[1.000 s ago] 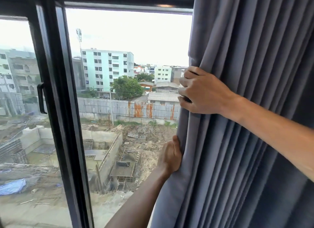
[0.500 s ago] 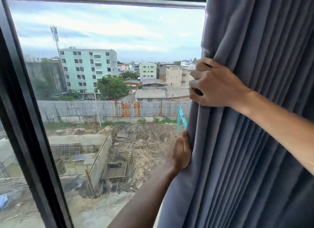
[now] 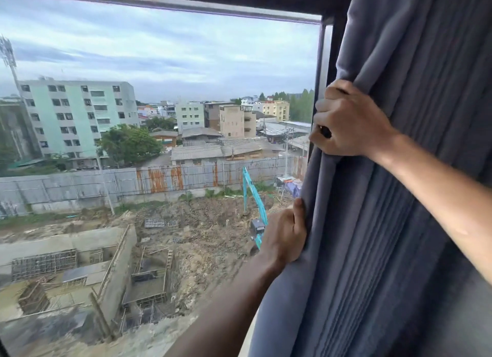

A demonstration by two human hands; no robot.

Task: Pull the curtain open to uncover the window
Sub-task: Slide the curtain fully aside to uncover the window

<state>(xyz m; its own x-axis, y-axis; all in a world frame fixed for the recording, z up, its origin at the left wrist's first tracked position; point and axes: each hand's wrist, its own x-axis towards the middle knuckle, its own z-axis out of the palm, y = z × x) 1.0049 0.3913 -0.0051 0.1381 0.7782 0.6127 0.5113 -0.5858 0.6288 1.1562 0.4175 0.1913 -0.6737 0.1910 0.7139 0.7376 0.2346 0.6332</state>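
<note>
curtain [image 3: 394, 197]: grey, bunched at 3 o'clock, leading edge almost at the window [image 3: 159, 117] frame's right side
right hand [image 3: 351, 122]: clenched on the edge, 2 o'clock
left hand [image 3: 286, 237]: gripping the same edge lower, 4 o'clock
change: edge farther right than a second ago, more glass bare, excavator revealed; nearly done
hidden: curtain rail, curtain's bottom hem cut off; fingertips buried in folds

1. Window frame [image 3: 326, 85]: dark, with its top rail along the upper edge of the frame and one upright at centre right.
2. Curtain [image 3: 399, 197]: grey, bunched in folds directly against that upright, filling the right side.
</note>
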